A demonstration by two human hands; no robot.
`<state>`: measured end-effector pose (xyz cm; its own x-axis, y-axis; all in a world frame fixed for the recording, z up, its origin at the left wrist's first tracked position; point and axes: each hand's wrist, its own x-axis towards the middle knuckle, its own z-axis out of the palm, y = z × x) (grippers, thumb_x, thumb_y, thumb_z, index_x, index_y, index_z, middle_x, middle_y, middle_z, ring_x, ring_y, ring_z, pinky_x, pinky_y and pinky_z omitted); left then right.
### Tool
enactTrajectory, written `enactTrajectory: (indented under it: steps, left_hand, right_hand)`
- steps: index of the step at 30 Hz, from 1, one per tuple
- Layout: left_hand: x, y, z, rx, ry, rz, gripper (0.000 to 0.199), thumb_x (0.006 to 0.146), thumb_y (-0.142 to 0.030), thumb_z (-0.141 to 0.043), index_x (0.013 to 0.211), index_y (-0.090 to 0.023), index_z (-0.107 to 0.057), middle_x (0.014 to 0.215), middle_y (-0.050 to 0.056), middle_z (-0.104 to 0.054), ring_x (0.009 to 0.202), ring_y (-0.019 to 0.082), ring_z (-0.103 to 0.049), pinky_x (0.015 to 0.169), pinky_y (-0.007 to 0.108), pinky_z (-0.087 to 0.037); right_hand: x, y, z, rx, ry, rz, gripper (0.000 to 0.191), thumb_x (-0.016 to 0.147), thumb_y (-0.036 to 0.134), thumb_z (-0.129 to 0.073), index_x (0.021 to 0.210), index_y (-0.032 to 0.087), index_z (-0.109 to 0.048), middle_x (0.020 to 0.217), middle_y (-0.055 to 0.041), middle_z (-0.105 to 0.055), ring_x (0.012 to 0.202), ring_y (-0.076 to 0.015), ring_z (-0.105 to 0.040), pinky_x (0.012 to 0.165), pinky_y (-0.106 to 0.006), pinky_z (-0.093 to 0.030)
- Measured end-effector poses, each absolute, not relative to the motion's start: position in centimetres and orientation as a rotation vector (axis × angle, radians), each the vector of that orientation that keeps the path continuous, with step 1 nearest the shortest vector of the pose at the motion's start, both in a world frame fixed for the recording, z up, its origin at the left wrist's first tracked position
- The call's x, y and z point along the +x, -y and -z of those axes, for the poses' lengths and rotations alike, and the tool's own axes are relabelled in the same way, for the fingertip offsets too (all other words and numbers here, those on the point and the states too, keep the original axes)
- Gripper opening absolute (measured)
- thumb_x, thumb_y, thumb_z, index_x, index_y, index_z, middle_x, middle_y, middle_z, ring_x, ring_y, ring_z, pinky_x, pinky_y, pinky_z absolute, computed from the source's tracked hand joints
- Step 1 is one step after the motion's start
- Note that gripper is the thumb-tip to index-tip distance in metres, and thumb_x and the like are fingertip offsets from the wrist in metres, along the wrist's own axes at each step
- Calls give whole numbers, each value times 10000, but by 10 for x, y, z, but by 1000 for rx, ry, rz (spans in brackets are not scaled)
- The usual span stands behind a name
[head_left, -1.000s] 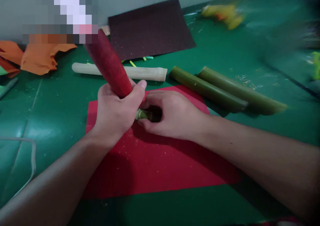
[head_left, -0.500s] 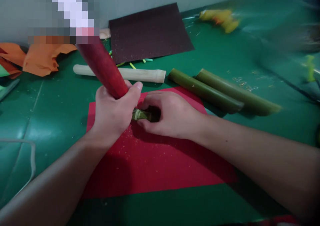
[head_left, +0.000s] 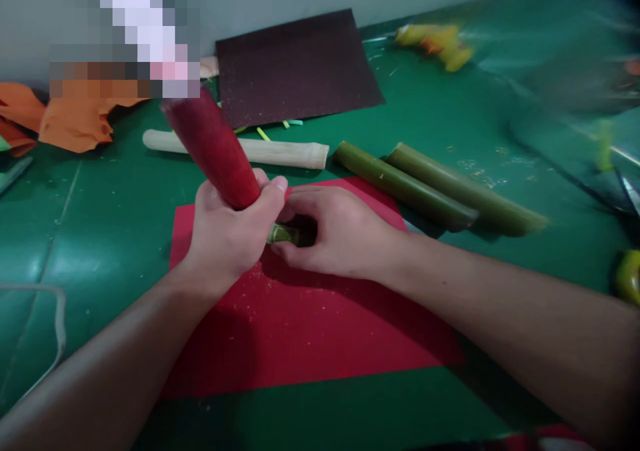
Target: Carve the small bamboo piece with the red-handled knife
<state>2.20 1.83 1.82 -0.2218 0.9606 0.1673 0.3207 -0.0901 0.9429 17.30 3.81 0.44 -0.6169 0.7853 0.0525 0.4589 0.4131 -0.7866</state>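
Observation:
My left hand (head_left: 233,228) is wrapped round the lower end of a red cylinder (head_left: 215,148), which leans up to the left; its top end is pixelated. Beside it my right hand (head_left: 340,231) curls its thumb and fingers round a short green bamboo piece (head_left: 284,234). The left end of that piece is hidden by my left hand. Both hands are over a red sheet (head_left: 320,338) sprinkled with small pale shavings. A pale peeled bamboo stick (head_left: 285,152) lies behind my hands, passing behind the red cylinder.
Two green bamboo lengths (head_left: 410,188) lie behind my right forearm. Farther back are a dark sheet (head_left: 300,71) and a yellow tool (head_left: 437,43). Crumpled orange material (head_left: 75,121) is at the left. A dark cable (head_left: 560,164) crosses the green table (head_left: 115,224) at the right.
The red cylinder and my left hand have shifted slightly down and to the right. My right hand keeps its hold on the bamboo piece. The view has shifted slightly.

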Motion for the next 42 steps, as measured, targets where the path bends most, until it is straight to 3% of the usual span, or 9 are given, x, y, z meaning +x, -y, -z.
enactTrajectory:
  steps: [7,12,25,31,42]
  left_hand:
    - [16,-13,-14,1466,-1430,-1243,364,782,-195,-697,511,-198,-453,487,-51,-390,457,69,-337,422,199,-359]
    - [15,-13,-13,1355,-1509,-1386,359,803,-192,-687,506,-198,-487,476,-45,-406,454,78,-344,435,218,-365]
    - [23,-15,-17,1361,-1603,-1362,344,771,-204,-700,503,-204,-485,509,-33,-438,513,98,-400,501,230,-452]
    - [24,-16,-17,1326,-1642,-1339,340,749,-212,-697,509,-203,-456,502,-45,-409,496,89,-388,471,219,-408]
    - [26,-15,-11,1408,-1561,-1436,369,784,-184,-679,529,-209,-414,503,-53,-373,486,89,-379,484,233,-413]
  right_hand:
    - [174,-40,-7,-1092,2244,-1091,103,751,213,-710,830,157,-675,749,10,-620,658,-111,-478,610,-287,-305]
    - [175,-42,-8,-1135,2263,-1086,107,735,224,-724,797,168,-657,766,13,-638,673,-111,-494,627,-284,-314]
    - [175,-42,-10,-1155,2259,-1111,105,738,221,-712,791,178,-632,775,3,-631,685,-120,-487,629,-278,-320]
    - [175,-42,-8,-1127,2271,-1126,197,756,240,-700,935,159,-718,847,-25,-703,695,-129,-525,641,-279,-343]
    - [176,-42,-6,-1123,2245,-1128,247,758,248,-691,976,143,-741,858,-33,-712,708,-132,-547,664,-277,-378]
